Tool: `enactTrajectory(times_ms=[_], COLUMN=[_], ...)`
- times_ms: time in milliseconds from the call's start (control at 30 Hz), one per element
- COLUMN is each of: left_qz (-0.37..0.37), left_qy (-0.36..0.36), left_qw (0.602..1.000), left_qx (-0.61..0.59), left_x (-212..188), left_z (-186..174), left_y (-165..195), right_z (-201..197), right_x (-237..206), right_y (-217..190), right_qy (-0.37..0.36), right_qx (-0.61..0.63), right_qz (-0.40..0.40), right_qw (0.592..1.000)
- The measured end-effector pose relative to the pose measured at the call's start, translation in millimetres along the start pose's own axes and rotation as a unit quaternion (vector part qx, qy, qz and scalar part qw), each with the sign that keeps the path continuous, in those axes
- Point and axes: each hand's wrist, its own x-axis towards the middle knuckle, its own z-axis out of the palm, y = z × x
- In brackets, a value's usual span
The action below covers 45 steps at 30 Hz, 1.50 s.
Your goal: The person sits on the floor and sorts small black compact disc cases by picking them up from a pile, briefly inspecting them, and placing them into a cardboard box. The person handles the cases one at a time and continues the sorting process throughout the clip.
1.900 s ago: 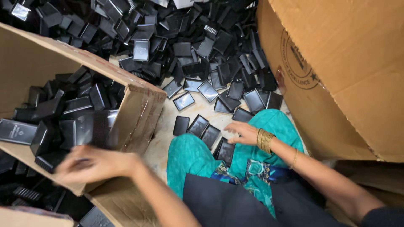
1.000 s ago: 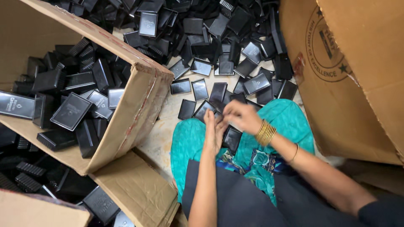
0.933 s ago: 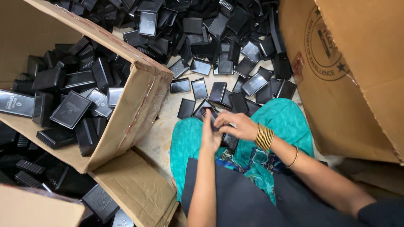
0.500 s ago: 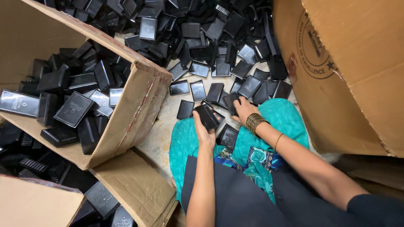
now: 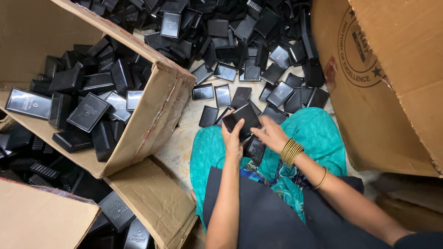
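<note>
We see a flat black plastic box point(image 5: 243, 121) held just above the lap, between the knees in teal cloth point(image 5: 318, 133). The left hand point(image 5: 233, 138) has it from below, fingers curled up around its near edge, thumb on the left side, a firm closed hold. The right hand point(image 5: 271, 133) comes in from the right with its fingers spread loosely at the box's right edge; it looks to touch the box there, but we cannot tell whether it grips it. Gold bangles point(image 5: 291, 151) sit on the right wrist. Another black piece point(image 5: 255, 150) lies on the lap just below the held box.

Ahead of the knees, a scatter of the same black boxes point(image 5: 230, 69) covers the pale floor point(image 5: 180, 143), growing into a dense heap toward the top of the view. To the left, an open cardboard carton point(image 5: 152, 120) leans on its side, full of more black boxes, its flap reaching down toward the left knee. To the right stands a large brown carton point(image 5: 392, 92), close beside the right leg. More black pieces lie in the dark gap at lower left.
</note>
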Motion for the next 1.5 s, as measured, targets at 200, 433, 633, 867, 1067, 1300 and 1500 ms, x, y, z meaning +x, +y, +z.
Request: enactTrajectory(times_ms=[200, 433, 633, 867, 1067, 1300, 1500], left_qz=[0.058, 0.071, 0.063, 0.052, 0.086, 0.251, 0.304], left_qy=[-0.065, -0.048, -0.082, -0.084, -0.108, 0.050, 0.115], left_qw=[0.991, 0.992, 0.990, 0.993, 0.985, 0.909, 0.835], left_qx=[0.104, 0.091, 0.099, 0.072, 0.099, 0.330, 0.443], left_x=[-1.3, 3.3, 2.7, 4.6, -1.8, -1.4, -13.9], left_z=[2.6, 1.1, -0.2, -0.2, 5.3, -0.4, 9.8], left_y=[-2.8, -4.6, -4.6, -1.2, -0.2, 7.4, 17.3], right_z=[-9.3, -19.3, -16.0, -12.5, -2.0, -17.5, -10.6], right_x=[-3.1, -5.7, -10.9, -8.6, -4.7, -20.2, -45.7], right_y=[-34.0, -44.3, -52.8, -51.2, -33.8, -30.8, -42.7], right_qy=[0.070, 0.033, 0.004, 0.014, -0.023, 0.054, 0.045], right_qx=[0.015, 0.161, 0.120, 0.108, 0.212, -0.016, 0.022], right_qz=[-0.123, -0.040, -0.044, -0.044, -0.084, -0.145, -0.177], right_qw=[0.990, 0.986, 0.992, 0.993, 0.973, 0.988, 0.983])
